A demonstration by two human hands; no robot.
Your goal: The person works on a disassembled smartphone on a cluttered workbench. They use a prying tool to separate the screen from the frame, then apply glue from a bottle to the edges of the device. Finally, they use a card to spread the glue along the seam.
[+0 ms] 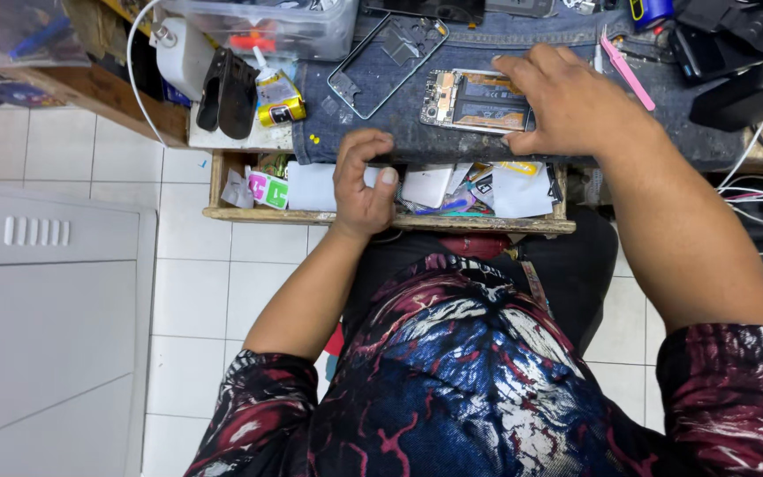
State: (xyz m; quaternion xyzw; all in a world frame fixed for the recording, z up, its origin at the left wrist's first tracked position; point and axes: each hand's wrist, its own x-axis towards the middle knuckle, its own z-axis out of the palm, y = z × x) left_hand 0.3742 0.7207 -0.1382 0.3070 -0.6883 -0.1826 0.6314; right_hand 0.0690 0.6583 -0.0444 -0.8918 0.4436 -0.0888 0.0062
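Nearest the person, the left hand hangs at the front edge of the shallow open wooden drawer, fingers curled in with the thumb out; whether they pinch some small part cannot be told. The drawer holds loose white cards, stickers and plastic sleeves.

Just beyond, on the blue denim work mat, the right hand lies spread on the opened smartphone with its bare circuit board and black battery, fingertips pressing its right end flat, not closed around it. This reads as the phone being steadied mid-disassembly; the next move seems to need a fine tool or part brought up.

Farther off lie a thin metal phone frame, a pink plastic pry tool and a small yellow-labelled glue tube.
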